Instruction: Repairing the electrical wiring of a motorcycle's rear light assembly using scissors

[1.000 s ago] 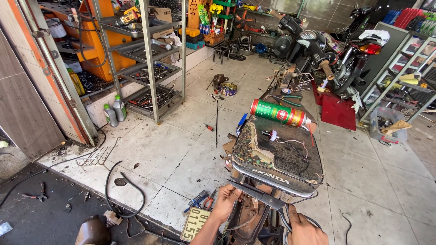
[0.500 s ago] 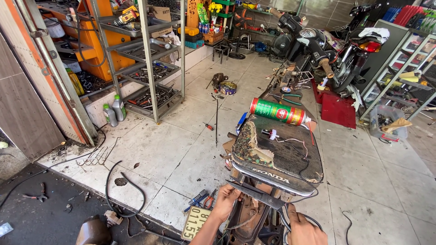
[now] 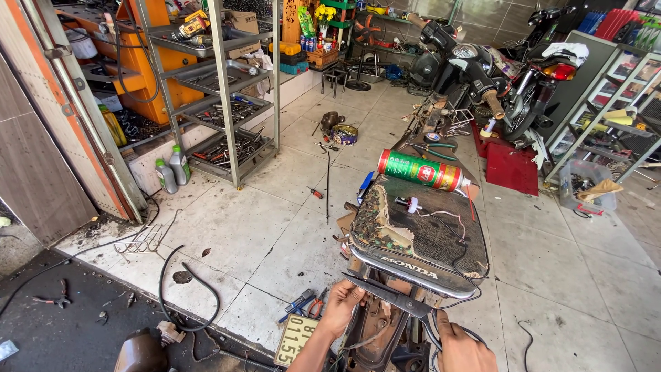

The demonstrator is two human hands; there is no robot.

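Note:
I stand at the tail of a motorcycle with a torn, worn black seat. My right hand grips the handles of a large pair of dark scissors, whose blades point left under the seat's rear edge. My left hand is curled around a part of the rusty rear frame just below the blade tips; what exactly it pinches is hidden. A green and red spray can lies across the front of the seat. A small white part with thin wires lies behind it.
A yellow number plate, pliers and a black hose lie on the tiled floor to my left. A metal tool rack with two bottles beside it stands far left. Parked motorcycles and a red mat are ahead right.

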